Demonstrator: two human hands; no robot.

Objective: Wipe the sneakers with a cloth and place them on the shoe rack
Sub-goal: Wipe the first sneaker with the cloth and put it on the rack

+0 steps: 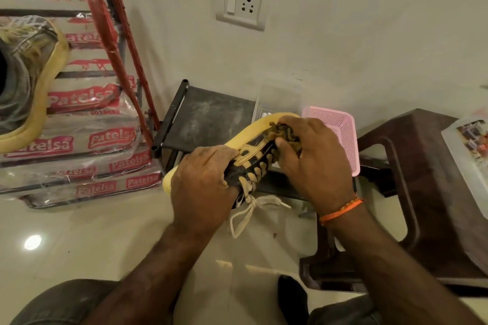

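Observation:
A black sneaker [253, 155] with a yellow sole and cream laces is held on its side above the floor, sole facing away from me. My left hand [203, 182] grips its heel end. My right hand [314, 163] presses a dark mottled cloth [287, 134] against the toe end. The second sneaker [29, 82], with the same yellow sole, rests at the far left on plastic-wrapped packages. A low black shoe rack [206, 113] stands against the wall just behind the held sneaker.
A red-framed stack of wrapped packages [87, 140] fills the left. A pink basket [338, 134] and a clear container [280, 97] sit on the rack. A brown plastic stool [427, 166] stands at the right with a clear box [470, 161] on it. A wall socket [243, 1] is above.

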